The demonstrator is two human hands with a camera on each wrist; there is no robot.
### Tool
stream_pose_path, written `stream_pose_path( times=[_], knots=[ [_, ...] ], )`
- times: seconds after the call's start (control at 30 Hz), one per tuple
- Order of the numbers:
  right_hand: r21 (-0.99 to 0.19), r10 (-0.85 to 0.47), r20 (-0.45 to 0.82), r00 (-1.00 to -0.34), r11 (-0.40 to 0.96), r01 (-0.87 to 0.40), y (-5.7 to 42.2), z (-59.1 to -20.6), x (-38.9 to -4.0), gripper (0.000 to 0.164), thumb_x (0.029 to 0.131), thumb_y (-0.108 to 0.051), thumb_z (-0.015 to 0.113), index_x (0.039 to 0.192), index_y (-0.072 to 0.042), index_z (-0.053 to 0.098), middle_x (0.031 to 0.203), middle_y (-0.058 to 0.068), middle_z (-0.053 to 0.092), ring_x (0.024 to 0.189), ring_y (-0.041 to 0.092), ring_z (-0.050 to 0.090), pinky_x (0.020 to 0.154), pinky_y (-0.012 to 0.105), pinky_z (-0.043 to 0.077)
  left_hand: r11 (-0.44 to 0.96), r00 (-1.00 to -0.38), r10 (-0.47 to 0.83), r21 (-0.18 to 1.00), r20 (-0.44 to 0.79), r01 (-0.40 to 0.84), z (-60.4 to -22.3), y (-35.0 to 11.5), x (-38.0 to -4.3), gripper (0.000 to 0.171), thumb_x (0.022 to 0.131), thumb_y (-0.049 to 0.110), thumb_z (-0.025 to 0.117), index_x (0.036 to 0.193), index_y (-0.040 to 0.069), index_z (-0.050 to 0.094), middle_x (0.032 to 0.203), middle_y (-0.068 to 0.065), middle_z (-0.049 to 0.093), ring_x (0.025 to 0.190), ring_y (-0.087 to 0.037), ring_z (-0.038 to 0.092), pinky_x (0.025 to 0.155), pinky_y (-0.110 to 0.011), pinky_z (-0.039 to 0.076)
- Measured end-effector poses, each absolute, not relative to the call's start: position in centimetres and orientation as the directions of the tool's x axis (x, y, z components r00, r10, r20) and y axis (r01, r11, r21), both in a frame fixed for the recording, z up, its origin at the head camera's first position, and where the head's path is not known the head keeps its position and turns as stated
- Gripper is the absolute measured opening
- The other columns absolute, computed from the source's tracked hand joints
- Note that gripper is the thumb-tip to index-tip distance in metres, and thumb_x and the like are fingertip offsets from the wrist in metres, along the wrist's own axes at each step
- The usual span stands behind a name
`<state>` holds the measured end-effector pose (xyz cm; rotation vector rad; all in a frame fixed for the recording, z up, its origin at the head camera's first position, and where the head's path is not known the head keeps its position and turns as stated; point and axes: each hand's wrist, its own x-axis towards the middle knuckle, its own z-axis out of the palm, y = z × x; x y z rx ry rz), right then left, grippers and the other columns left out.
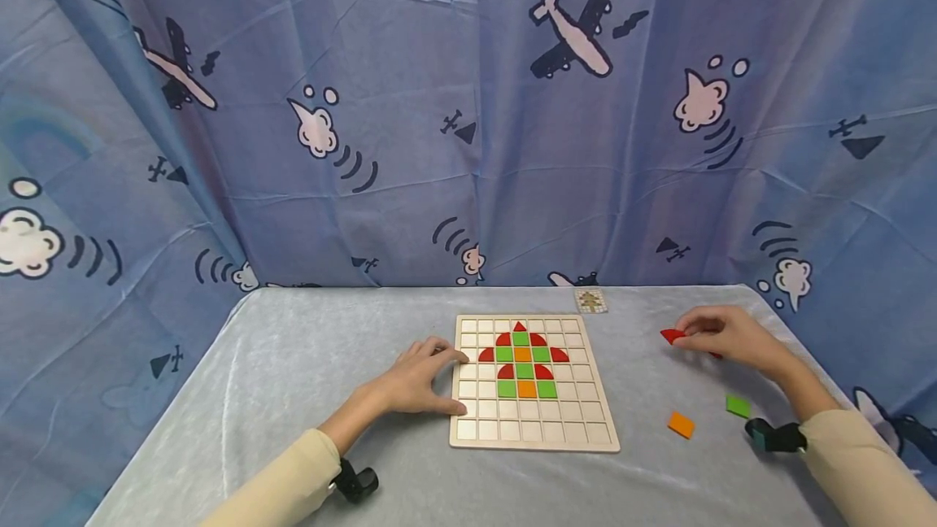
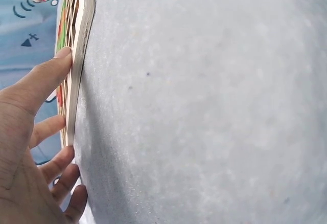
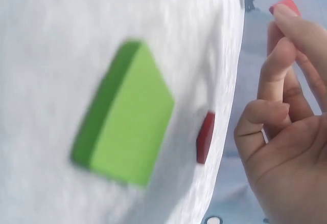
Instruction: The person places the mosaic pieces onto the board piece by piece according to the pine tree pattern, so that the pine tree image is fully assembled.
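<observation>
A wooden grid board (image 1: 542, 433) lies on the table, with red, green and orange tiles forming a tree shape in its cells. My left hand (image 1: 420, 381) rests at the board's left edge, thumb and index finger spread along it. In the left wrist view the thumb (image 2: 48, 78) touches the board's rim (image 2: 82, 45). Off to the right of the board, my right hand (image 1: 725, 338) pinches a red tile (image 1: 670, 335) with a curved side between thumb and fingertips, above the table. Another red tile (image 3: 205, 138) lies on the cloth below that hand.
Right of the board lie a loose orange square tile (image 1: 681, 424) and a green square tile (image 1: 738, 406). A small picture card (image 1: 590, 300) with a tree pattern sits behind the board. A blue printed curtain (image 1: 410, 120) hangs behind the cloth-covered table (image 1: 293, 364).
</observation>
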<state>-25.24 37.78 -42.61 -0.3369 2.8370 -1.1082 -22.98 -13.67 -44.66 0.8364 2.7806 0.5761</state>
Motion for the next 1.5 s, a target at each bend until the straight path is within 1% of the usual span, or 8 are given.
stream_pose_path(
  times=[0.13,0.3,0.47,0.73,0.83,1.17,1.3,1.5],
  knots=[
    [-0.690,-0.244,0.022,-0.969,0.698,-0.191,36.5,-42.6,-25.3,0.028,0.088,-0.029,0.074,0.106,-0.008,0.070,0.093,0.002,0.070,0.074,0.011,0.060,0.063,0.025,0.050,0.766,-0.825,0.562,0.412,-0.056,0.494,-44.7,-13.7,-23.0,0.072,0.076,0.060,0.076,0.137,0.029,0.053,0.143,-0.003,0.044,0.126,-0.025,0.042,0.102,-0.053,0.037],
    [-0.704,-0.258,0.021,-0.966,0.682,-0.197,35.1,-42.6,-25.3,0.032,0.092,-0.028,0.070,0.114,-0.005,0.069,0.098,0.011,0.071,0.073,0.019,0.063,0.065,0.028,0.053,0.766,-0.825,0.562,0.412,-0.059,0.493,-44.7,-13.7,-22.9,0.072,0.076,0.060,0.076,0.137,0.030,0.053,0.143,-0.003,0.045,0.127,-0.025,0.042,0.103,-0.053,0.037],
    [-0.707,-0.273,0.008,-0.962,0.679,-0.198,33.8,-42.4,-25.2,0.034,0.094,-0.026,0.067,0.119,-0.003,0.067,0.106,0.016,0.071,0.074,0.019,0.064,0.065,0.029,0.053,0.764,-0.826,0.561,0.417,-0.057,0.491,-44.7,-13.7,-22.8,0.072,0.076,0.060,0.077,0.137,0.029,0.053,0.143,-0.002,0.045,0.128,-0.025,0.042,0.104,-0.053,0.037],
    [-0.728,-0.341,0.010,-0.940,0.642,-0.241,32.5,-42.4,-24.6,0.025,0.094,-0.023,0.067,0.112,-0.006,0.071,0.099,0.014,0.072,0.072,0.019,0.063,0.062,0.030,0.053,0.762,-0.824,0.565,0.416,-0.049,0.497,-44.8,-13.9,-22.9,0.073,0.075,0.061,0.077,0.137,0.029,0.053,0.142,-0.002,0.045,0.126,-0.024,0.043,0.102,-0.052,0.037],
    [-0.741,-0.365,0.007,-0.931,0.624,-0.249,32.0,-42.3,-24.3,0.023,0.094,-0.021,0.068,0.110,-0.006,0.072,0.099,0.014,0.072,0.074,0.017,0.065,0.065,0.030,0.055,0.760,-0.823,0.566,0.415,-0.047,0.500,-44.8,-13.9,-22.9,0.072,0.076,0.061,0.076,0.137,0.029,0.053,0.142,-0.003,0.045,0.126,-0.025,0.043,0.102,-0.053,0.037],
    [-0.769,-0.398,0.077,-0.914,0.560,-0.309,29.6,-41.9,-23.5,0.019,0.089,-0.021,0.073,0.103,-0.008,0.068,0.094,0.012,0.073,0.076,0.018,0.069,0.066,0.032,0.057,0.759,-0.822,0.567,0.419,-0.049,0.498,-44.6,-14.0,-23.0,0.072,0.076,0.060,0.076,0.137,0.030,0.053,0.144,-0.003,0.044,0.127,-0.025,0.043,0.103,-0.053,0.037],
    [-0.786,-0.432,0.089,-0.898,0.523,-0.329,28.4,-41.7,-23.4,0.019,0.091,-0.020,0.072,0.105,-0.008,0.069,0.093,0.011,0.073,0.076,0.020,0.069,0.067,0.030,0.058,0.758,-0.821,0.569,0.417,-0.044,0.502,-44.7,-14.0,-23.0,0.072,0.076,0.060,0.076,0.137,0.030,0.053,0.144,-0.003,0.044,0.127,-0.025,0.043,0.103,-0.052,0.037],
    [-0.783,-0.443,0.072,-0.893,0.530,-0.326,26.7,-41.6,-23.2,0.018,0.091,-0.021,0.072,0.104,-0.010,0.069,0.092,0.008,0.074,0.075,0.021,0.068,0.067,0.026,0.056,0.752,-0.816,0.577,0.414,-0.037,0.513,-44.6,-14.0,-23.0,0.073,0.076,0.060,0.076,0.138,0.029,0.053,0.143,-0.003,0.045,0.126,-0.025,0.043,0.102,-0.052,0.038]
  ],
)
